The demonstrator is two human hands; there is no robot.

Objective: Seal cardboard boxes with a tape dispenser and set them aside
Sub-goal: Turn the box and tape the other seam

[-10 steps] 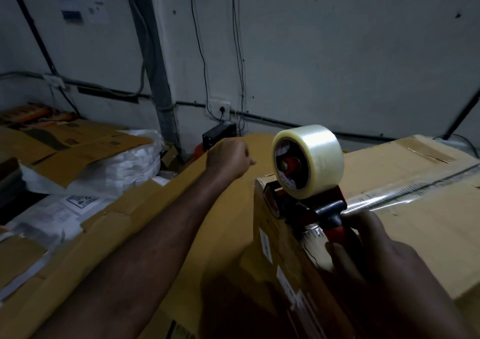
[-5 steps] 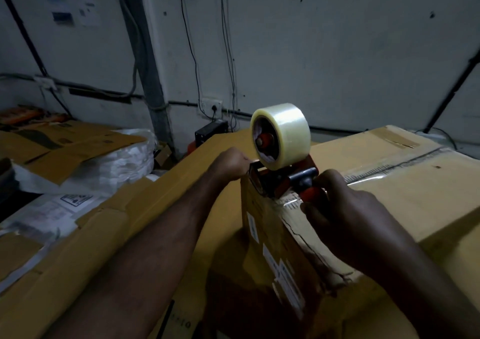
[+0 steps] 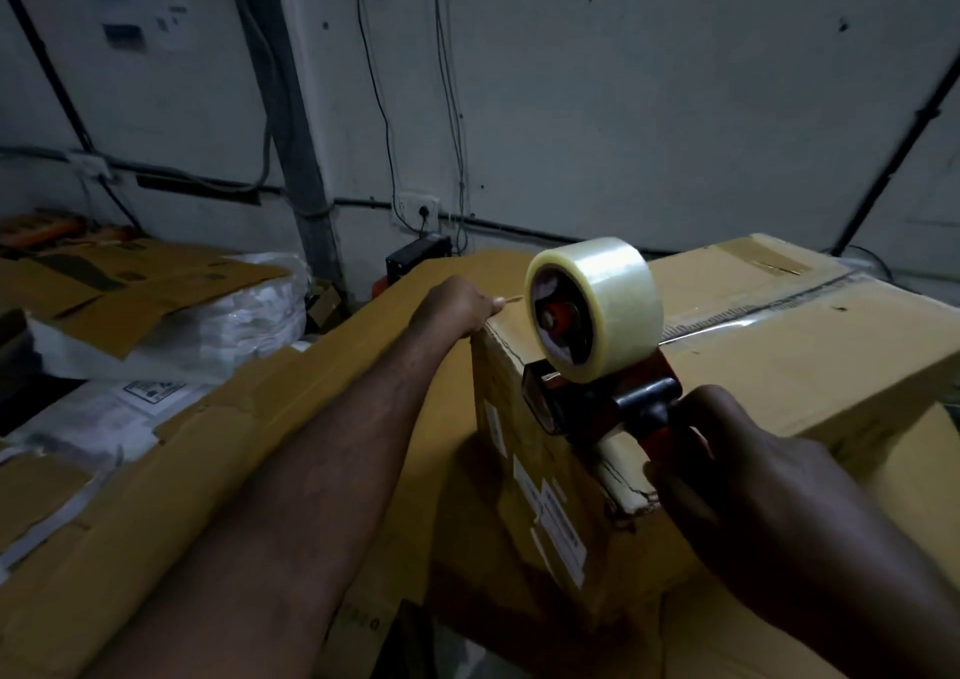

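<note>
Our right hand [image 3: 753, 475] is curled round the red handle of the tape dispenser [image 3: 587, 403] and grips it firmly. The dispenser sits on the near left edge of the cardboard box [image 3: 810, 366], just where the top meets the side face, and its front end hangs over that edge. The roll of clear tape [image 3: 597, 304] stands upright on the dispenser, above and to the left of the gripping hand. Behind the roll we see a strip of tape [image 3: 779, 309] running along the seam of the box top towards the far right corner.

Our left hand [image 3: 457, 306] lies at the far left corner of the box top, well apart from the dispenser, with the arm stretched along the left side of the box. We see only its back, so we cannot tell whether its fingers grip the corner or merely rest on it.

White labels [image 3: 556, 517] are stuck on the side face below the dispenser. Flattened cardboard [image 3: 249, 449] lies to the left of the box, and white bags [image 3: 234, 325] are piled beyond it near the wall.
</note>
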